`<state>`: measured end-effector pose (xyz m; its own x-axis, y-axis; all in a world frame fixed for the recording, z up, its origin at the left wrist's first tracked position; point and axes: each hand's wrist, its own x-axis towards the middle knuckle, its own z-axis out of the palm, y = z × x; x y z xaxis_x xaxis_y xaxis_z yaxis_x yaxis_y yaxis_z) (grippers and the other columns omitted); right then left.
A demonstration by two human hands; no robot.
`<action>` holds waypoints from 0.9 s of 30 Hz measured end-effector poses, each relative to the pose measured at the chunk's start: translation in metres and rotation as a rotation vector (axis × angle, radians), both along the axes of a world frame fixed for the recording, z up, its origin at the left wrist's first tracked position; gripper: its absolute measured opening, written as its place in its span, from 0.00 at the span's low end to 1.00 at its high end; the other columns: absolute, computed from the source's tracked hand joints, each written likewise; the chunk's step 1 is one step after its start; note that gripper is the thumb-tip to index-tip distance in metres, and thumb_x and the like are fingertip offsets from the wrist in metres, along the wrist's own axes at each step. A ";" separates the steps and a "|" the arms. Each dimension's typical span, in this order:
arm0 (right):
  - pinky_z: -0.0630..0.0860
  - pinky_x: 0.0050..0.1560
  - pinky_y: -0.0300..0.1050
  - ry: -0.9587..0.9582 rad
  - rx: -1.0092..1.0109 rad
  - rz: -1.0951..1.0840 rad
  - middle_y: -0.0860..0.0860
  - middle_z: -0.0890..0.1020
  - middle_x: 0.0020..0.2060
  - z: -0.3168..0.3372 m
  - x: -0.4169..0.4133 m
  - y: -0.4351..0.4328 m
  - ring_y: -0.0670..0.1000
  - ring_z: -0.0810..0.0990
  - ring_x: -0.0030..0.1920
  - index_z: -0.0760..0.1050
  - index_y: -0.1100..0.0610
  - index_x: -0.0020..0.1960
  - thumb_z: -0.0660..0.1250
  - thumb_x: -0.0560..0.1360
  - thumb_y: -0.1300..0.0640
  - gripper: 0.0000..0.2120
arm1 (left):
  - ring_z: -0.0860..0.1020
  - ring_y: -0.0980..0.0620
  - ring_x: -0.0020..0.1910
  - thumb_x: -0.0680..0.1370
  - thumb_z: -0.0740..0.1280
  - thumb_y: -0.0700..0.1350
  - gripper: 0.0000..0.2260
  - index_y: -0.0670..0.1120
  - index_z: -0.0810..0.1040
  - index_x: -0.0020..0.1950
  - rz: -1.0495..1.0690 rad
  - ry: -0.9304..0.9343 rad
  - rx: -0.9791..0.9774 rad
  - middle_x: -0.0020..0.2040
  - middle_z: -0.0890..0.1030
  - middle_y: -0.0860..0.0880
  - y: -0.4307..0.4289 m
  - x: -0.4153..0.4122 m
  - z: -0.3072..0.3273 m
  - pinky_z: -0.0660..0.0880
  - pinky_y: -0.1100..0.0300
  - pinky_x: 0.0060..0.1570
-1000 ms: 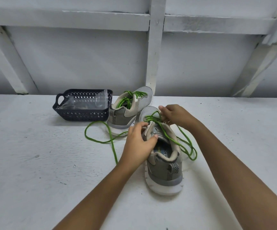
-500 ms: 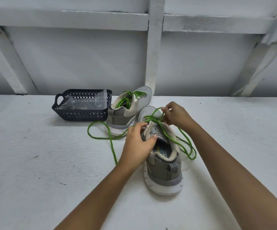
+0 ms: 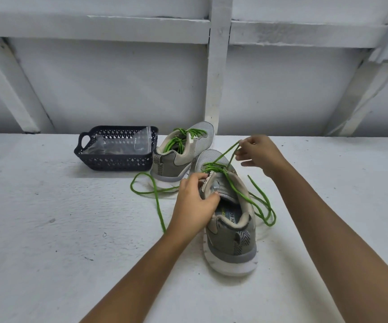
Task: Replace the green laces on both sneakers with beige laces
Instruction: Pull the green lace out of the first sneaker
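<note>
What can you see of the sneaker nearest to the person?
The near sneaker is grey-green fabric with beige trim and a white sole. It stands upright on the white table, heel toward the camera. Its green lace is loosened, with strands trailing on the table. The left hand grips the upper beside the tongue; the right hand pinches a lace loop above the toe.

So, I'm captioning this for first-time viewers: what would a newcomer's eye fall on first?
The bright green lace stands out against the white table: the right hand pinches a loop of it above the near sneaker, which the left hand grips at the tongue. Behind, the second sneaker is laced in green too, beside a dark basket holding a clear plastic bag.
</note>
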<state>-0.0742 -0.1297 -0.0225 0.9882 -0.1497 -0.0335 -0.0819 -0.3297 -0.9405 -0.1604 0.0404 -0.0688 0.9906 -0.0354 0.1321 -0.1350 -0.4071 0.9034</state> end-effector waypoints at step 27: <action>0.74 0.28 0.33 0.087 -0.158 0.148 0.54 0.78 0.33 -0.019 -0.016 0.002 0.45 0.76 0.31 0.76 0.63 0.43 0.66 0.77 0.60 0.07 | 0.68 0.76 0.39 0.75 0.67 0.44 0.18 0.51 0.71 0.64 0.007 0.011 0.023 0.60 0.69 0.53 0.000 0.002 -0.005 0.63 0.80 0.38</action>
<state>-0.0902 -0.1277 -0.0411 0.9941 -0.0130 -0.1073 -0.1000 -0.4865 -0.8680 -0.1581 0.0406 -0.0735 0.9922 -0.0314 0.1202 -0.1220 -0.4286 0.8952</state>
